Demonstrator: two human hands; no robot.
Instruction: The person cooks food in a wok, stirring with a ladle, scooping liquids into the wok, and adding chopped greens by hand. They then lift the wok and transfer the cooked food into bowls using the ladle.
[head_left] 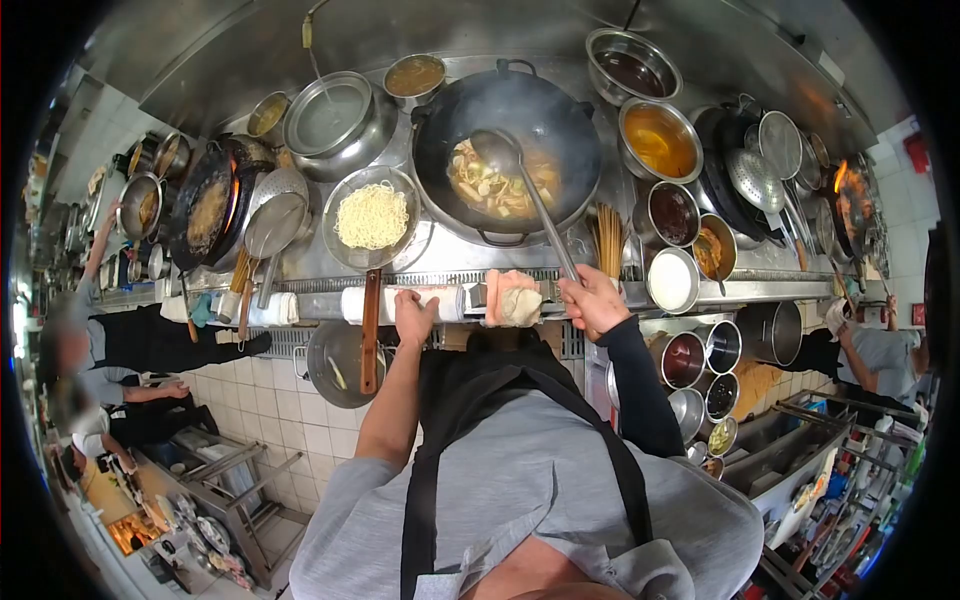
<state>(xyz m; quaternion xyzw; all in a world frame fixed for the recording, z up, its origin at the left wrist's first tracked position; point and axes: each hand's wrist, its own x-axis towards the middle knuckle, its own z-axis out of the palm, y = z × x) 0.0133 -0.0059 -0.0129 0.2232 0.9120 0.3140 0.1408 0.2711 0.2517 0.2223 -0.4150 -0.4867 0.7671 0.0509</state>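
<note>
My right hand (592,302) is closed around the long handle of a steel ladle (535,195). The ladle's bowl dips into a large black wok (440,120), where steaming broth with noodles and chopped pieces (505,185) sits. My left hand (413,320) rests on a folded white towel (450,300) at the counter's front edge, its fingers partly spread. Just left of that hand is the wooden handle (371,330) of a mesh strainer (334,235), which holds pale noodles (372,216). Between my hands lie folded pink and cream cloths (513,298).
At the right stand a bowl of amber liquid (660,140), a pot of white contents (673,280) and a bundle of thin sticks (606,235). A lidded steel pot (330,115) is behind the strainer. Flames (850,190) burn far right. Other people work at both sides.
</note>
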